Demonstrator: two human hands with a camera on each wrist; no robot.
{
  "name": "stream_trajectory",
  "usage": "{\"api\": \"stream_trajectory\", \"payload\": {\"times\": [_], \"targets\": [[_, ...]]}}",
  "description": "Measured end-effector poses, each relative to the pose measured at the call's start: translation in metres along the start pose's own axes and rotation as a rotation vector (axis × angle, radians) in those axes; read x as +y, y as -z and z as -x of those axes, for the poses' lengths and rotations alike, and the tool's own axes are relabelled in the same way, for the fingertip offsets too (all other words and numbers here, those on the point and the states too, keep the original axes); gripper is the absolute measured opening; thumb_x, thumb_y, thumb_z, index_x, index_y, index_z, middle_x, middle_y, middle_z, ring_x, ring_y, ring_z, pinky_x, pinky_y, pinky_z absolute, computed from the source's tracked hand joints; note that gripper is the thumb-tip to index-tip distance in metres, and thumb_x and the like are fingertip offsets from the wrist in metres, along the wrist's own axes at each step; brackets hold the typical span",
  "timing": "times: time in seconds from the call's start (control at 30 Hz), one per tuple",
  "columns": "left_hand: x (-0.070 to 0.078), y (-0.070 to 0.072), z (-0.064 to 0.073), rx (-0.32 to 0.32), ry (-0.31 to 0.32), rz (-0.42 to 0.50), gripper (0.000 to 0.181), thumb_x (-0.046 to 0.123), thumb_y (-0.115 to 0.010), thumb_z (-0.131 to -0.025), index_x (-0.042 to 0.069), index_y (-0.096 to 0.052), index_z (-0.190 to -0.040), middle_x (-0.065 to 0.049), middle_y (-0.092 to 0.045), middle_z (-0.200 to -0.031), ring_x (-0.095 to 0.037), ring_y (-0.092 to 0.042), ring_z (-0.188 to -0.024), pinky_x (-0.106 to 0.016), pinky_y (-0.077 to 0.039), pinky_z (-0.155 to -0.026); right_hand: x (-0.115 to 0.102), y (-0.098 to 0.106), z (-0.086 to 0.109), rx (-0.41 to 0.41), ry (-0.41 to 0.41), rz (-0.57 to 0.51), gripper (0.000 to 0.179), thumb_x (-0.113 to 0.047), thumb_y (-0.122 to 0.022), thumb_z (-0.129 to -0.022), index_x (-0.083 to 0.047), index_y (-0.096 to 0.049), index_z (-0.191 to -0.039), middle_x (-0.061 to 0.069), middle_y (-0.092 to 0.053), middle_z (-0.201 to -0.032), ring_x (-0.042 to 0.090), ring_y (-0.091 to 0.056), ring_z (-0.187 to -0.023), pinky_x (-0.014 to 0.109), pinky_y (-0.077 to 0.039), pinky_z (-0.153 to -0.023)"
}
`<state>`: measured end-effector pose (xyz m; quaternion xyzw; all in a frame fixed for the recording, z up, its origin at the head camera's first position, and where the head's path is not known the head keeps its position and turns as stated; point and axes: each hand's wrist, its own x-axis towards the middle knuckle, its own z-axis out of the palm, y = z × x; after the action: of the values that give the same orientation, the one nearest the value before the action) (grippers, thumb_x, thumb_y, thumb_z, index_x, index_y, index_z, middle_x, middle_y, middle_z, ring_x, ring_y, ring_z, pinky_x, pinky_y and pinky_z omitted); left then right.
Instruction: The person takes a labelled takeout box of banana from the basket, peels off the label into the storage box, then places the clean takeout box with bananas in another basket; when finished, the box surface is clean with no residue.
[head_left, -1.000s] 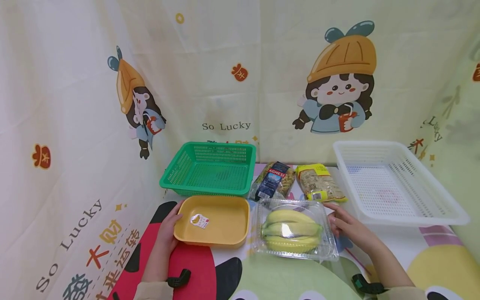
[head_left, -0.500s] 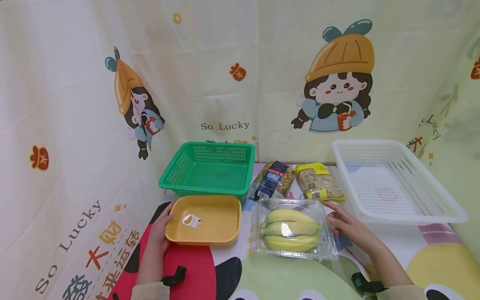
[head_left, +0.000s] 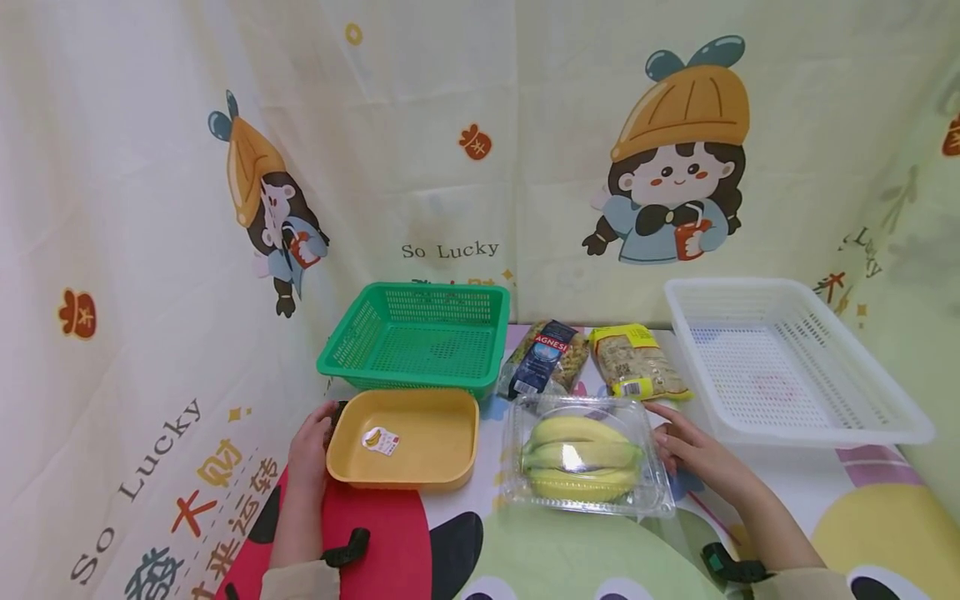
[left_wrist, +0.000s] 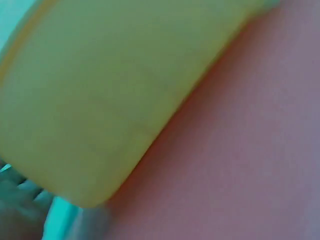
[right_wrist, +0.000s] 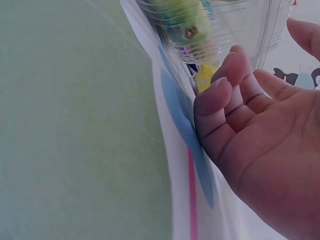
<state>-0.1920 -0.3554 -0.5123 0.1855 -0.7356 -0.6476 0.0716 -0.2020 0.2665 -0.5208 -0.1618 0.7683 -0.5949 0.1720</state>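
Note:
A yellow plastic tub (head_left: 435,450) with a banana-picture sticker (head_left: 380,441) stands at the left of centre. My left hand (head_left: 306,454) is beside its left wall, the thumb off the rim. In the left wrist view the tub's side (left_wrist: 100,110) fills much of the picture, and a few fingers (left_wrist: 22,205) show at the lower left corner. Right of the tub lies a clear clamshell box (head_left: 662,498) with bananas (head_left: 581,458) inside. My right hand (head_left: 701,457) is at the box's right side, fingers loosely bent; whether they touch it I cannot tell.
Behind the tub is a green basket (head_left: 420,379). A pasta bag (head_left: 546,358) and a yellow-topped bag (head_left: 637,362) lie behind the clamshell. A large white basket (head_left: 810,433) stands on the right. Printed cloth walls (head_left: 555,208) close off the back and sides.
The yellow tub has slid left with my left hand, away from the clamshell. My left thumb has since come off its rim. The right hand and clamshell look unmoved.

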Motion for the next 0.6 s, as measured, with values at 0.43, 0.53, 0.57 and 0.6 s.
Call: {"api": "stream_trajectory", "payload": {"times": [0.43, 0.53, 0.57, 0.6], "targets": [[0.066, -0.081, 0.059, -0.003, -0.457, -0.140, 0.029, 0.018, -0.047, -0.105, 0.012, -0.067, -0.125, -0.010, -0.068, -0.115, 0.000, -0.058, -0.105, -0.005, -0.042, -0.092, -0.003, 0.001, -0.002, 0.000, 0.006, 0.038, 0.052, -0.021, -0.041, -0.107, -0.006, -0.022, -0.153, 0.020, -0.048, -0.078, 0.033, -0.052, -0.069, 0.034, -0.047, -0.063], [0.071, -0.109, 0.067, -0.153, -0.469, -0.129, 0.028, 0.016, -0.050, -0.103, 0.013, -0.066, -0.126, -0.008, -0.069, -0.119, -0.006, -0.060, -0.112, -0.012, -0.045, -0.098, -0.005, 0.001, -0.002, 0.006, -0.020, 0.046, 0.053, -0.024, -0.041, -0.107, -0.009, -0.022, -0.154, 0.018, -0.049, -0.078, 0.032, -0.052, -0.069, 0.035, -0.046, -0.064], [0.072, -0.118, 0.070, -0.196, -0.447, -0.133, 0.028, 0.018, -0.050, -0.103, 0.015, -0.066, -0.127, -0.005, -0.068, -0.121, -0.008, -0.060, -0.116, -0.015, -0.045, -0.101, -0.006, 0.000, -0.002, 0.009, -0.031, 0.044, 0.053, -0.025, -0.041, -0.107, -0.010, -0.022, -0.154, 0.017, -0.050, -0.077, 0.031, -0.052, -0.069, 0.035, -0.046, -0.064], [0.072, -0.127, 0.072, -0.238, -0.422, -0.135, 0.029, 0.019, -0.050, -0.103, 0.017, -0.065, -0.128, -0.003, -0.067, -0.124, -0.010, -0.059, -0.119, -0.020, -0.046, -0.103, -0.007, 0.000, -0.002, 0.010, -0.034, 0.047, 0.053, -0.025, -0.041, -0.107, -0.010, -0.022, -0.154, 0.016, -0.050, -0.077, 0.031, -0.052, -0.069, 0.035, -0.047, -0.064]]}}
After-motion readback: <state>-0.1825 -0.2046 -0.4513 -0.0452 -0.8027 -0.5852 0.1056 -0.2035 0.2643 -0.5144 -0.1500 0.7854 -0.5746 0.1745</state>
